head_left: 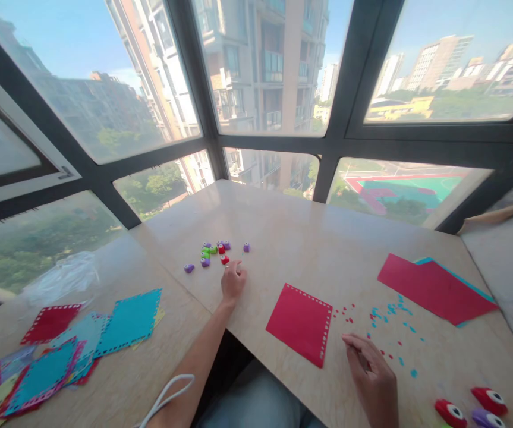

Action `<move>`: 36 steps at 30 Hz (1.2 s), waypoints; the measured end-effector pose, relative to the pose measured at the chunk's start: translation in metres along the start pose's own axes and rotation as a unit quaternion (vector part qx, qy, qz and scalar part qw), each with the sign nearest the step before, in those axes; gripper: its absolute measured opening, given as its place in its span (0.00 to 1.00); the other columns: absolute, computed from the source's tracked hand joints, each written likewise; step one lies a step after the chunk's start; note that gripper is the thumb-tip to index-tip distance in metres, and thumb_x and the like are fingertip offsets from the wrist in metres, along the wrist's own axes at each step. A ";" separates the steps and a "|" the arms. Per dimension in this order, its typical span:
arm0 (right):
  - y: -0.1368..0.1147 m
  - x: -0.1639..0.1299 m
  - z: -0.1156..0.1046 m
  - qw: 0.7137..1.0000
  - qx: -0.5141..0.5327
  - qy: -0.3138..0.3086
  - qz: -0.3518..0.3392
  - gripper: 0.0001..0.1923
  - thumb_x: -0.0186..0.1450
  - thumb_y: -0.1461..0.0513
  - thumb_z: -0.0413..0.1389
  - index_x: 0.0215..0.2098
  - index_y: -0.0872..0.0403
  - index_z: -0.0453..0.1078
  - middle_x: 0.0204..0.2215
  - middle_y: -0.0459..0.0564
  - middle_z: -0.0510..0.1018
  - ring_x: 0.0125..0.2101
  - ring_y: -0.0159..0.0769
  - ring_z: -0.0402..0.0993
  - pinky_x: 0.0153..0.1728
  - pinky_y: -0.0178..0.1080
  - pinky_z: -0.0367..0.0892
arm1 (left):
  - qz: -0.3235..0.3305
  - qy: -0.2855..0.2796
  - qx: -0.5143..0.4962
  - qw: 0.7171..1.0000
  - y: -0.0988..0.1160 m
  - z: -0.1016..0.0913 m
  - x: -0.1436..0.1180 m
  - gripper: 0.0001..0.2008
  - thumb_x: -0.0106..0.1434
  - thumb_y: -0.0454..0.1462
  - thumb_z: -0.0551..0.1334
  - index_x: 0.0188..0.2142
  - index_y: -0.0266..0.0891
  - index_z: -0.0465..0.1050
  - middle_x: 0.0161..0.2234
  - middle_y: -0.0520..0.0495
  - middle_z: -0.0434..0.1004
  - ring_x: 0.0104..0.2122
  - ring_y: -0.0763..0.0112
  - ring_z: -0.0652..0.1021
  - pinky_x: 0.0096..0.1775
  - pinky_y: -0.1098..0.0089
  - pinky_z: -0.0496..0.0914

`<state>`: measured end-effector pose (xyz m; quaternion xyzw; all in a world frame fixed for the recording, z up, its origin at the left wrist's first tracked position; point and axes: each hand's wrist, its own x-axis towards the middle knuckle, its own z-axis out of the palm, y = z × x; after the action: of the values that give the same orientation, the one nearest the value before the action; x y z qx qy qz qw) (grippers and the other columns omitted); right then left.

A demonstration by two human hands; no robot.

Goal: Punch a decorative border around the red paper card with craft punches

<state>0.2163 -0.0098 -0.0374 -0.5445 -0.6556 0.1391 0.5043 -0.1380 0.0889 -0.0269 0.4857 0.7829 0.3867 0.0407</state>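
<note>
**Left hand out among the small punches, right hand parked by the red sheet**

My left hand [232,282] is stretched out to about 11 o'clock of the red punched sheet [301,324], fingers curled narrow. It sits just short of the small punches [214,252], a loose cluster of purple, green and red ones; I cannot tell whether it already pinches one. The nearest, a red punch [224,259], lies just beyond the knuckles.

My right hand [371,375] rests on the table [292,238] at 4 o'clock of the sheet, fingers loosely bent, holding nothing I can see.

The sheet lies flat between both hands, its perforated edges showing. Red and blue punched bits [385,315] are scattered at its 3 o'clock, likely where punching took place.

Fresh red and blue paper [434,288] waits at 2 o'clock. Finished punched sheets [78,339] are stacked far left. Larger punches [470,407] sit at 5 o'clock.
</note>
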 end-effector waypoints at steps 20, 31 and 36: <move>-0.012 0.003 -0.002 0.998 0.020 -0.015 0.049 0.11 0.66 0.56 0.54 0.34 0.50 0.77 0.34 0.51 0.82 0.35 0.41 0.80 0.38 0.40 0.76 | -0.022 -0.035 0.089 0.995 0.025 0.045 0.067 0.23 0.65 0.37 0.60 0.60 0.37 0.65 0.48 0.37 0.79 0.49 0.55 0.78 0.48 0.61 0.71; -0.002 0.000 -0.002 0.996 0.008 -0.018 0.092 0.13 0.65 0.53 0.56 0.35 0.51 0.78 0.35 0.53 0.82 0.35 0.43 0.79 0.39 0.42 0.75 | 0.022 -0.038 0.040 0.998 0.015 0.040 0.056 0.19 0.64 0.35 0.61 0.55 0.39 0.69 0.49 0.42 0.79 0.48 0.59 0.78 0.50 0.64 0.70; 0.000 -0.001 -0.003 0.994 0.000 -0.002 0.106 0.14 0.63 0.52 0.57 0.34 0.52 0.78 0.35 0.53 0.82 0.35 0.43 0.79 0.38 0.41 0.74 | 0.064 -0.024 0.016 0.998 0.012 0.037 0.049 0.16 0.63 0.31 0.60 0.51 0.40 0.72 0.48 0.42 0.79 0.47 0.60 0.78 0.49 0.64 0.70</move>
<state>0.2181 -0.0119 -0.0364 -0.6109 -0.5951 0.1927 0.4854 -0.1388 0.1518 -0.0299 0.5442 0.7552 0.3643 0.0270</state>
